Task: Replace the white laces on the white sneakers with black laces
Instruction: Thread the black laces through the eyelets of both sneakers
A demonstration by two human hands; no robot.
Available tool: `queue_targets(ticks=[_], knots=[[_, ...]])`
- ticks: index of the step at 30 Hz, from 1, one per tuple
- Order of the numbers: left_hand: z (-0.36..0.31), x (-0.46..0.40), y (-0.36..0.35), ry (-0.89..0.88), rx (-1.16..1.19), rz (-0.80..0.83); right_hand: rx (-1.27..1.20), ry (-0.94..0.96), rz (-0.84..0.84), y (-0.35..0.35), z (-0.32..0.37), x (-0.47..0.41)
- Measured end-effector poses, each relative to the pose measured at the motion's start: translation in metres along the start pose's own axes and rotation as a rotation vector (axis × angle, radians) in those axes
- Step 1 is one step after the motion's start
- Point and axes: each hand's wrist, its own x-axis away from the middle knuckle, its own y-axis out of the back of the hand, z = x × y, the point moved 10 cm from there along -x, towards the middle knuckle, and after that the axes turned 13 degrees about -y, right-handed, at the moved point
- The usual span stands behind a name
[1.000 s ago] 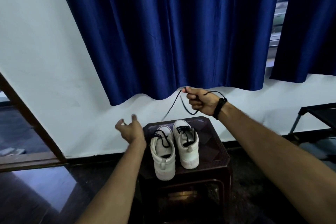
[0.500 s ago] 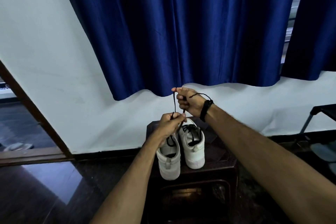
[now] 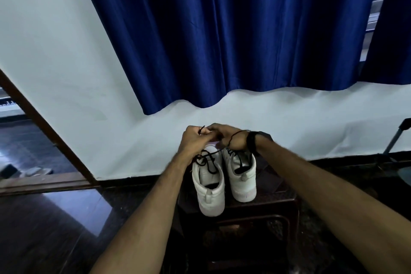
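Two white sneakers (image 3: 224, 182) stood side by side on a dark stool (image 3: 282, 204), heels toward camera, left hand (image 3: 193, 140) and right hand (image 3: 229, 139) met above the toes, both pinched one black lace (image 3: 205, 158) that trailed down into the left sneaker's eyelets, blue curtain (image 3: 222, 29) behind

The 2 sneakers (image 3: 224, 182) fill the stool's (image 3: 275, 204) left; its right side lies bare.

Two sneakers (image 3: 223, 181) (white), one stool (image 3: 278, 204)
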Motion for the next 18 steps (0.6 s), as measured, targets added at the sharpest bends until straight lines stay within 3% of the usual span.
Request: queue_targets(ticks=[5,7,11,15,18], knots=[[0.016,0.001,0.02,0.003,-0.05,-0.158,-0.076,0.049,-0.278,0.023,-0.011,0.006],[0.027,0.008,0.011,0.02,-0.197,-0.072,-0.067,0.036,-0.417,0.034,-0.017,0.012],[0.04,0.022,-0.013,0.085,-0.608,0.145,-0.097,-0.189,-0.503,0.026,-0.041,0.008],[0.03,0.029,-0.017,0.154,-0.855,0.136,0.188,-0.281,-0.533,0.013,-0.051,0.01],[0.036,0.035,-0.02,0.207,-0.796,0.115,0.353,-0.224,-0.579,0.009,-0.042,0.019]])
